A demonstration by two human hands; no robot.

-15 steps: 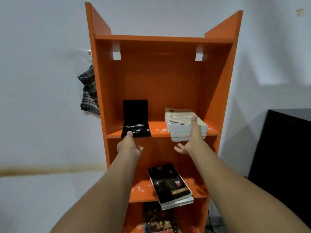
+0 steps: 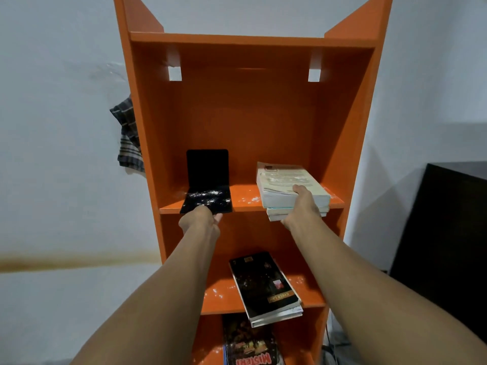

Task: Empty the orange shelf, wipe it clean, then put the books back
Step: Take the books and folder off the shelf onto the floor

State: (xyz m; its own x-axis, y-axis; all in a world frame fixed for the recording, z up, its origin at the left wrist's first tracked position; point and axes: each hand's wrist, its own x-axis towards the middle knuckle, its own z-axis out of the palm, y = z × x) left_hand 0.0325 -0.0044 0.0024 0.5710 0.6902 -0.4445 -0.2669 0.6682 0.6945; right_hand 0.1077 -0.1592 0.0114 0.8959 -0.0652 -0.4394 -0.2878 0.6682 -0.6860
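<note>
- Two bare forearms reach up from the bottom edge towards the orange shelf (image 2: 250, 114), which stands against a white wall (image 2: 52, 127).
- On the lowest board in view lies a dark book with red lettering (image 2: 247, 343), near the board's front edge.
- One board up, a black-covered book stack (image 2: 263, 283) lies flat and skewed right of the middle, its near corner sticking out past the front edge. White specks are scattered on the orange surface to its left.
- The left hand (image 2: 200, 221) is at the front edge of the next board up, left of centre, with its knuckles against the near lip of a black bookend (image 2: 207, 177). The fingers curl there, but whether they pinch the lip cannot be told.
- The bookend's flat base lies on the board, dusted with white flecks, and its upright plate rises behind it.
- The right hand (image 2: 303, 206) clamps the pale book stack (image 2: 287, 180) at the right end of the same board. The thumb lies on the top cover and the fingers go under the lower books, which overhang the front edge.
- White dust (image 2: 250, 199) marks the board between the bookend and the stack.
- Two small pale blocks sit high on the back panel under the top board.
- A plaid cloth (image 2: 127, 138) hangs just behind the shelf's left side.
- A brown stripe (image 2: 66, 262) crosses the wall lower left, and a dark cabinet (image 2: 442, 233) stands to the right.
</note>
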